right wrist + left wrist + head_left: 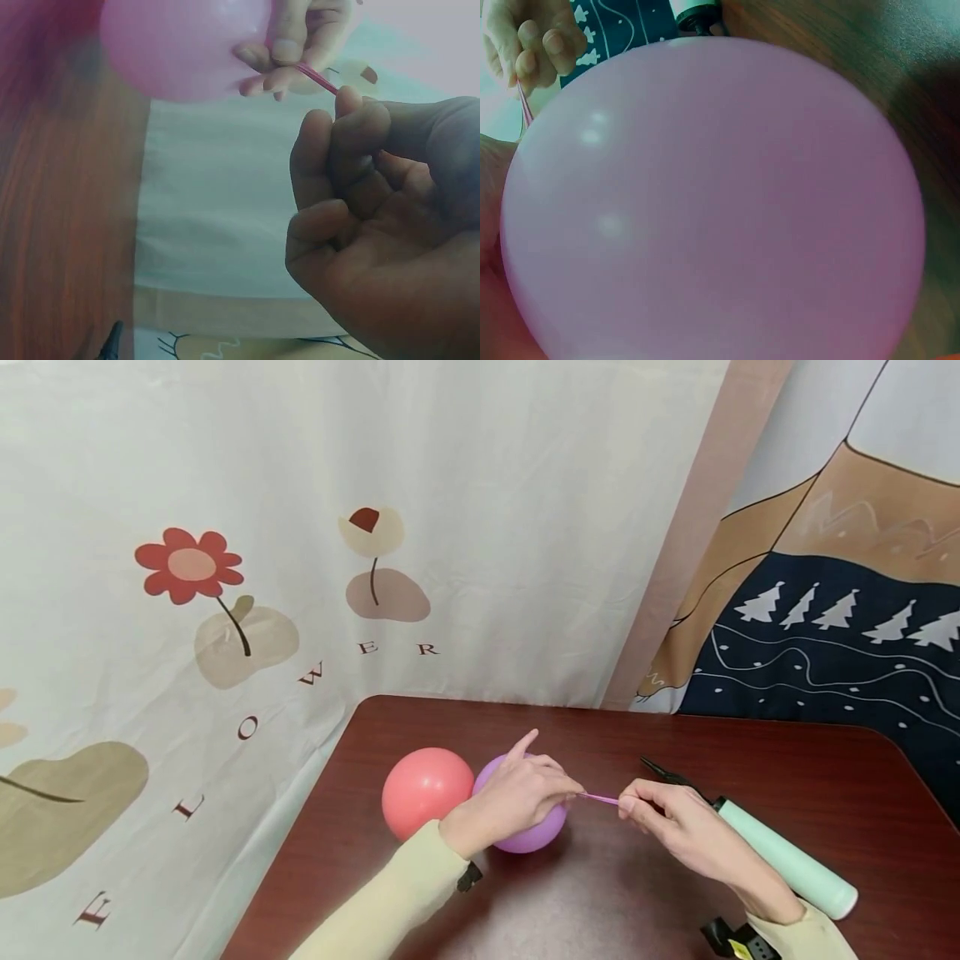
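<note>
A purple balloon (536,833), blown up round, is partly covered by my left hand (517,797) in the head view. That hand pinches the balloon's neck between thumb and fingers. My right hand (686,827) pinches the far end of the neck, which is drawn out into a thin taut strip (600,798) between both hands. In the left wrist view the balloon (720,202) fills most of the picture. From the right wrist, the stretched neck (318,78) runs from the left fingertips to the right fingertips. A red balloon (427,793) rests against the purple one's left side.
A mint-green hand pump (787,858) with a black nozzle lies on the dark wood table (600,910), right beside and partly behind my right hand. Printed curtains (510,527) hang along the table's back and left edges.
</note>
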The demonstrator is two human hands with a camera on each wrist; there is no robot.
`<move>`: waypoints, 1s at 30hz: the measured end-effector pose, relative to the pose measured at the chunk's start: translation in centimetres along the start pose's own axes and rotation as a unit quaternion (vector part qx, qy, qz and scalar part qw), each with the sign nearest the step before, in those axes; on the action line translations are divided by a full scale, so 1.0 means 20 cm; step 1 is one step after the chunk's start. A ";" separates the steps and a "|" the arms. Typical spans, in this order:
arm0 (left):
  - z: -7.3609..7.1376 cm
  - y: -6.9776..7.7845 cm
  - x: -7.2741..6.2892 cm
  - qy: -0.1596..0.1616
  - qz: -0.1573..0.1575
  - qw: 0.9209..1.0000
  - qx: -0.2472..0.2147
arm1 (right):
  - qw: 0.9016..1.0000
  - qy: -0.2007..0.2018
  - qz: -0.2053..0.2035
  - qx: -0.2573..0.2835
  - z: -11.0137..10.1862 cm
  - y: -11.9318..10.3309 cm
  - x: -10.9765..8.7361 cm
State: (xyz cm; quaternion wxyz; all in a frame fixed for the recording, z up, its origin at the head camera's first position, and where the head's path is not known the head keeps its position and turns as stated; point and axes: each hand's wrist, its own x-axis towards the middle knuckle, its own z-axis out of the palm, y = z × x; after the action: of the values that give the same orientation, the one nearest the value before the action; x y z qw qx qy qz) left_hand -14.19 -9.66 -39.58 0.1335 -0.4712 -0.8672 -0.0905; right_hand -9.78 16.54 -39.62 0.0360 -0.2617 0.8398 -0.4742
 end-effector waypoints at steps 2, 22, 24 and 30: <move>0.00 -0.01 -0.01 -0.014 -0.021 0.999 -0.024 | 1.000 0.006 -0.001 -0.009 -0.01 0.00 -0.01; -0.05 -0.03 -0.01 -0.152 -0.066 0.831 -0.531 | 0.995 0.084 -0.050 -0.023 -0.03 -0.05 0.00; -0.06 -0.02 -0.02 -0.166 -0.062 0.778 -0.602 | 0.994 0.088 -0.062 -0.011 -0.03 -0.06 0.02; -0.06 0.02 -0.04 -0.114 -0.078 0.659 -0.739 | 0.991 0.110 -0.074 -0.002 -0.01 -0.07 0.04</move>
State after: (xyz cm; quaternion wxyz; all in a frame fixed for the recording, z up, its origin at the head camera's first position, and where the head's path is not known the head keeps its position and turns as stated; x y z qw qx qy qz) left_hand -13.26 -10.53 -38.62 -0.3662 -0.3524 -0.5567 -0.6571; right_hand -9.97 15.80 -38.16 -0.0922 -0.2694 0.8178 -0.5002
